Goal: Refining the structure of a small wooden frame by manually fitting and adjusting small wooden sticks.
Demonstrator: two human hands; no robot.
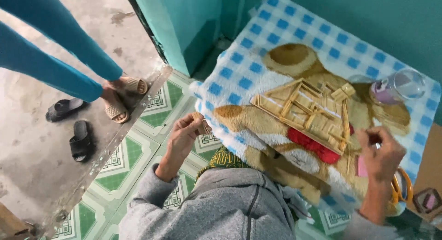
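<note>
Blue-checked bear blanket [285,26] carries a wooden-stick model house [308,112]; far right, a clear plastic jar [398,87] lies tipped. Left hand [186,132] pinches small sticks [202,125]; right hand [382,153] grips a pink piece [362,167].

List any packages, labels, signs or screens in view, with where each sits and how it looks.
Clear plastic jar: lying on its side at the blanket's far right corner, rounded, with a purple-pink band that may be a label.
No signs or screens show.

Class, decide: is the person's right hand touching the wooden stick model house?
Apart. The head view shows blanket between the right hand and the stick model house.
</note>
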